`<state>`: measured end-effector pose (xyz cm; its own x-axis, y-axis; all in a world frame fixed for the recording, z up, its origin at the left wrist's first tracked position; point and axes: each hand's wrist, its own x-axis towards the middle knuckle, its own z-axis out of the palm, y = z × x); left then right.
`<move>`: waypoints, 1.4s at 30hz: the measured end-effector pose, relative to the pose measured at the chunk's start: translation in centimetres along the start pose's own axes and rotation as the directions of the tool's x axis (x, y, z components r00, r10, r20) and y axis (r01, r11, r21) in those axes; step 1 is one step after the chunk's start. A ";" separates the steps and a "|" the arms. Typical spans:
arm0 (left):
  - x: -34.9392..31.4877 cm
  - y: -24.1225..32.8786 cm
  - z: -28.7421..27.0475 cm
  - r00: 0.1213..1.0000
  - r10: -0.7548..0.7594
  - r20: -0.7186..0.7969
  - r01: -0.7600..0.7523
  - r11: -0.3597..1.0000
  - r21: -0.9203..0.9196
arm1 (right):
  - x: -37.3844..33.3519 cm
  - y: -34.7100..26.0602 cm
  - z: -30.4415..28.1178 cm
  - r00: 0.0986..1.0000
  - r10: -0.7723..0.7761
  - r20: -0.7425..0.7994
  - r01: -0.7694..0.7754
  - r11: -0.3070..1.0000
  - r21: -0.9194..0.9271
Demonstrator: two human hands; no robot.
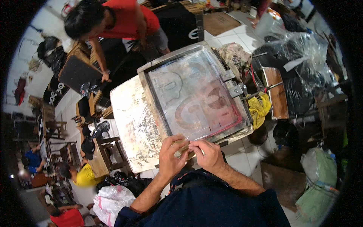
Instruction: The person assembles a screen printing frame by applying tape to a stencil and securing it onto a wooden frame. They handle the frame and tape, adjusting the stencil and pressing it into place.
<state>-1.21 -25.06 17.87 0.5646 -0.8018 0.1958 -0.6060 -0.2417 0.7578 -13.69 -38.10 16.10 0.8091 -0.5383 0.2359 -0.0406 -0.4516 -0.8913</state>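
The left grip (172,155) was half-curled, but I could not tell whether it pinched anything; the right grip (208,154), just beside it, had thumb and forefinger pressed together; just beyond these 2 lay the screen-printing frame (154,103), over a paint-stained bench (131,123); farther right, a yellow cloth (259,109).

The screen (198,92) is hazy grey with faint reddish rounded shapes and a pink-red streak along one edge; its frame (152,102), pale grey-brown. The worktop (132,128) is cream, blotched brown; the cloth (259,109), yellow; the sack (317,191), green; the person's shirt (211,206), dark navy.
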 end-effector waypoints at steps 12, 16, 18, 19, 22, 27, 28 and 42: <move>16.7 -21.1 12.5 0.976 -0.208 -0.067 0.209 0.978 0.010 | 4.4 13.4 1.8 0.929 0.371 -0.019 -0.354 0.900 0.256; 24.6 -27.0 12.0 0.975 -0.112 -0.194 0.182 0.901 0.394 | 3.5 12.0 -1.3 0.904 0.427 0.008 -0.417 0.878 0.233; 26.5 -28.3 11.7 0.978 -0.100 -0.182 0.169 0.894 0.416 | 1.5 10.7 -2.8 0.886 0.456 0.080 -0.462 0.859 0.222; 27.2 -28.8 11.6 0.981 -0.095 -0.170 0.160 0.890 0.427 | 0.9 10.7 -3.1 0.805 0.575 0.144 -0.586 0.809 0.049; 27.7 -29.2 10.4 0.978 0.047 -0.204 0.025 0.940 0.339 | -0.3 10.2 -4.0 0.643 0.745 0.177 -0.702 0.666 -0.251; 23.0 -26.0 -1.9 0.863 -0.135 -0.487 0.085 0.989 -0.124 | 0.9 5.6 -9.3 0.848 0.510 -0.144 -0.521 0.852 -0.056; 22.0 -24.9 -6.1 0.861 -0.234 -0.452 -0.050 0.845 -0.532 | 1.3 4.1 -11.1 0.934 0.356 -0.046 -0.358 0.917 -0.176; 13.4 -15.9 -18.7 0.806 -0.223 -0.548 -0.447 0.376 -0.812 | 3.9 1.1 -13.7 0.922 -0.387 -0.007 0.374 0.896 -0.240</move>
<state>26.46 -21.79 20.08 0.8974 -0.2933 0.3297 -0.0254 0.7116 0.7021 -18.66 -50.46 21.37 0.7572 -0.3266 0.5657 0.1259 -0.7768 -0.6170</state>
